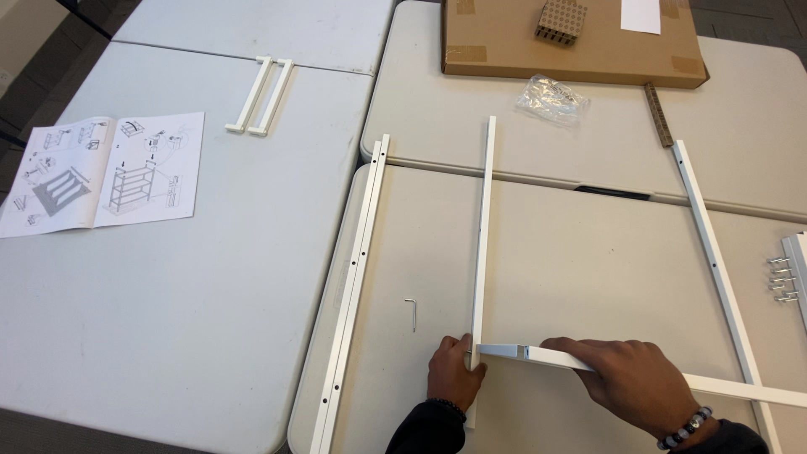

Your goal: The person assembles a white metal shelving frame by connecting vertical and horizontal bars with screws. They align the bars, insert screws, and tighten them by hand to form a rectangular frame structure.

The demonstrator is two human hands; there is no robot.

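Several grey folding desks [210, 277] pushed together, seen from above; flat brown cardboard box [580, 46] at the far edge, a small perforated cardboard block [561, 21] and a white paper sheet [640, 15] on it; open instruction booklet [105, 172] lies on the left desk, well apart from the hands; three long white metal rails lie lengthwise on the near desk: left rail [353, 286] with holes along the desk edge, middle rail [482, 244], right rail [714, 269].

White crossbar [588, 363] lies crosswise low in the frame, its left end butted against the middle rail near that rail's lower end, its right end running off towards the right rail; left hand [454, 374] sits at the joint, fingers curled narrow round the middle rail, thumb just beside the crossbar's end; right hand [626, 378] lies over the crossbar just right of the joint, fingers [572, 346] draped over its top and closed on it; the bar passes under the palm.

Pair of short white bars [261, 95] far left; clear plastic bag [552, 97] of small parts by the box; screws [783, 280] at the right edge; small hex key [411, 313] between left and middle rails, near the left hand, untouched.
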